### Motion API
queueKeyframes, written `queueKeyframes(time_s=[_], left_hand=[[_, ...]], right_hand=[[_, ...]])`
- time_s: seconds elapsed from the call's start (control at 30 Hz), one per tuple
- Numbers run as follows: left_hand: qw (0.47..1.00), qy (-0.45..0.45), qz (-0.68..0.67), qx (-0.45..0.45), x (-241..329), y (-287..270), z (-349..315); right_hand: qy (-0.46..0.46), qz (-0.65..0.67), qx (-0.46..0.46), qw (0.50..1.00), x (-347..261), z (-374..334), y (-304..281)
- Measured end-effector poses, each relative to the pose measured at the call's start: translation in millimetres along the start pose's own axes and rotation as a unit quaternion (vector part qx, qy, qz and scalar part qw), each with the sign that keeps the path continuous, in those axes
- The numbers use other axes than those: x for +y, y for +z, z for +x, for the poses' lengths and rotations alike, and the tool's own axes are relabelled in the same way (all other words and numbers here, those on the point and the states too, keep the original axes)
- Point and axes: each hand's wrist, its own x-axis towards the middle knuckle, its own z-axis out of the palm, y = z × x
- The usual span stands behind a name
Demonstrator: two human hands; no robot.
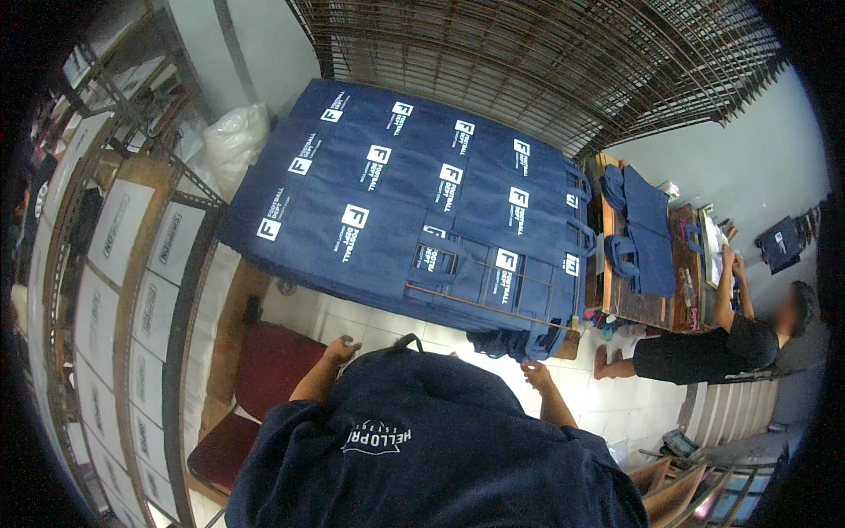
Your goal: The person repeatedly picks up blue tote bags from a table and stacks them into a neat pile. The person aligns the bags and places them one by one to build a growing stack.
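A wide layer of navy blue tote bags [414,189] with white prints covers the table in front of me. Some of their handles [576,238] stick out along the right side. My left hand [341,350] hovers short of the table's near edge, holding nothing, its fingers loosely bent and apart. At the near right corner, my right hand [536,376] has its fingers pinched together just below a bunched dark navy cloth [499,344]. What lies between those fingertips is too small to make out. A thin metal rod frame [493,304] rests over the nearest bags.
A stacked wire drying rack [546,62] rises behind the table. At left stand shelves with printed white panels [114,231], a white plastic sack [236,141] and a dark red chair [280,370]. On the right, a person [717,352] sits beside a wooden table with more navy bags [647,246].
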Motion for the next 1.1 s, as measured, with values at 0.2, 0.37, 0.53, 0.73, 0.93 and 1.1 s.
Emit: queueKeyframes(time_s=[0.2,0.37,0.53,0.73,0.93,1.1], left_hand=[[0.998,-0.018,-0.02,0.05,-36,1,12],[0.998,-0.005,0.004,0.058,-16,-6,0],[0.999,0.006,-0.013,0.033,-13,-3,3],[0.998,0.032,0.028,0.051,-1,-5,2],[0.999,0.008,-0.005,0.032,-7,-3,10],[0.999,0.021,0.031,0.028,-26,4,22]], right_hand=[[0.01,0.007,-0.007,1.0,-19,-14,-3],[0.026,-0.015,-0.008,1.0,-21,-14,-1],[0.002,-0.032,0.006,0.999,-7,-6,4],[0.004,-0.035,0.013,0.999,-4,-9,3],[0.014,-0.032,0.007,0.999,-2,-17,8],[0.019,-0.029,0.016,0.999,12,-17,17]])
